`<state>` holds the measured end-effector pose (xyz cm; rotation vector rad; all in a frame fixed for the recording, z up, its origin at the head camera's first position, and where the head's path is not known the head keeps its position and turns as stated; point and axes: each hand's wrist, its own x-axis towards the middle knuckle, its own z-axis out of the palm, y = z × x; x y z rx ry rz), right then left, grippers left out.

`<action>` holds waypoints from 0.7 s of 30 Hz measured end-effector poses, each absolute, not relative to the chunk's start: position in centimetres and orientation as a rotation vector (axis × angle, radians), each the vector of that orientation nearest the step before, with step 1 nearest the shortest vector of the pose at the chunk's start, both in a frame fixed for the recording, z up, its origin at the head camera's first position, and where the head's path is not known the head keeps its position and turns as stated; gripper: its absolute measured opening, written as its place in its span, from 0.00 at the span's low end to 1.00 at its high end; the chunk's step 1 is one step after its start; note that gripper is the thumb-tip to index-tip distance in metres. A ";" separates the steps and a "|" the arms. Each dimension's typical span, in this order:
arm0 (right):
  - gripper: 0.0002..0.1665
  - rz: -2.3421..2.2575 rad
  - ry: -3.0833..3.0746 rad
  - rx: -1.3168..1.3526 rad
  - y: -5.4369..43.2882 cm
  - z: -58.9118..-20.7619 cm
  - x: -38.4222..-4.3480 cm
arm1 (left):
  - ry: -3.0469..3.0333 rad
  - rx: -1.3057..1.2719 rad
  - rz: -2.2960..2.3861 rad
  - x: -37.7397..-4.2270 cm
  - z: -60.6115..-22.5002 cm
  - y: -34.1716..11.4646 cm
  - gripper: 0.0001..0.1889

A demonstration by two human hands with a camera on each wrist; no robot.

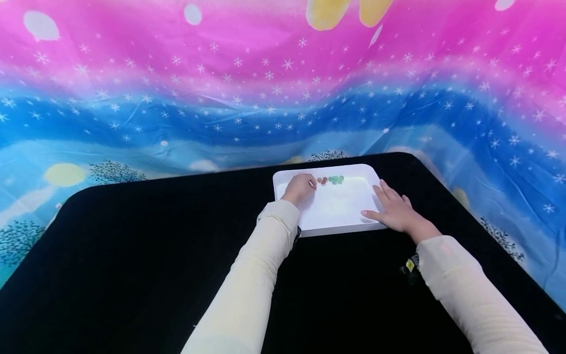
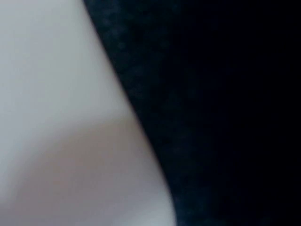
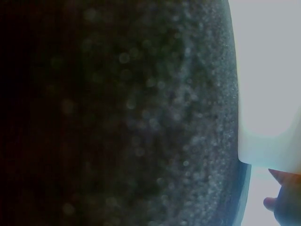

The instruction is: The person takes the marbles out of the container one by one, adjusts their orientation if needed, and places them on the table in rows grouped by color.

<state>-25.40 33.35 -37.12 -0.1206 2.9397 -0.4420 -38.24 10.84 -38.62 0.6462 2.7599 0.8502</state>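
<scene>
Two bare hands worked at a shallow white tray (image 1: 340, 209) with rounded corners, which sat toward the far edge of a black tabletop (image 1: 177, 255), right of the scene's middle. The left hand (image 1: 301, 188) reached over the tray's left side, its fingers curled down toward the far-left part of the floor; at this size, one could not tell whether the fingertips pinched a small piece. Just right of those fingertips lay a few reddish pieces (image 1: 324, 182), and immediately right of them a cluster of glassy green pieces (image 1: 336, 180), both groups inside the tray along its far side. The right hand (image 1: 393, 209) rested on the tray's right edge, fingers spread and fairly straight, the thumb apart from them and pointing left over the near-right corner. Its fingers held no piece.

Both arms came in from the near side in pale long sleeves (image 1: 254, 275), and a black device with a yellow patch (image 1: 410, 266) showed at the right wrist. Behind the table hung a pink and blue backdrop (image 1: 247, 118), printed with white snowflakes, pale round shapes and small dark trees. The left wrist view caught only a blurred pale shape beside black; the right wrist view was mostly dark, with a bright white shape at right.
</scene>
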 end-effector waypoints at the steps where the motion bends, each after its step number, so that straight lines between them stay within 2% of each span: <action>1: 0.58 -0.443 2.940 -0.121 33.3 -37.1 -25.4 | 2.758 0.648 0.849 -38.2 -38.6 10.8 0.09; 21: 0.58 -0.459 2.932 -0.120 33.5 -37.2 -25.5 | 2.751 0.657 0.861 -37.3 -37.8 10.3 0.06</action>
